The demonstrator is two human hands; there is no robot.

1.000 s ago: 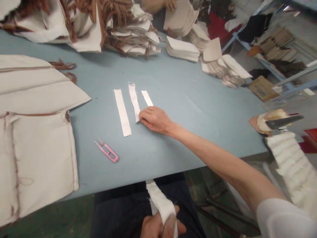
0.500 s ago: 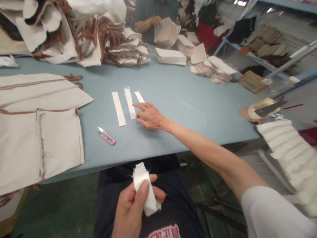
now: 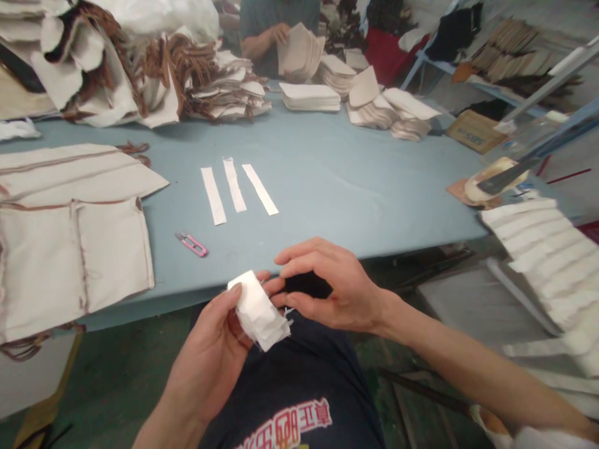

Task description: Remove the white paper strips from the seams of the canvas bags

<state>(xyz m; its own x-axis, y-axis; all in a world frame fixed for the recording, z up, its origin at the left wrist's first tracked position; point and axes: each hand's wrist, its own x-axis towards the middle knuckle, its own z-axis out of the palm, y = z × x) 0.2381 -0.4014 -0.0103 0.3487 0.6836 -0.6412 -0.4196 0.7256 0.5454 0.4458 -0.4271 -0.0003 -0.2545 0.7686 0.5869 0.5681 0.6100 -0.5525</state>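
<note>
Above my lap, my left hand [image 3: 219,330] grips a folded white fabric strip [image 3: 259,312] with frayed edges, the thumb pressing on top. Close to its right side is my right hand [image 3: 332,284], fingers curved and apart, with nothing visible between them. Whether its fingertips touch the frayed end I cannot tell. On the blue-covered table [image 3: 355,187] lie three flat white strips: a left strip [image 3: 213,196], a middle strip [image 3: 234,184] and a right strip [image 3: 260,189]. Pink thread snips [image 3: 191,244] rest nearer the table's front edge.
Sewn cream panels [image 3: 75,249] cover the table's left side. Heaped cream pieces with brown trim [image 3: 154,75] stand behind them. Stacks of cream pieces [image 3: 311,98] lie at the back, where a co-worker's hand [image 3: 279,33] holds more. A cardboard box [image 3: 475,131] sits at right.
My right hand has drawn back from the right strip on the table to beside my left hand. The right strip now shows fully. My left hand has risen and turned the folded strip.
</note>
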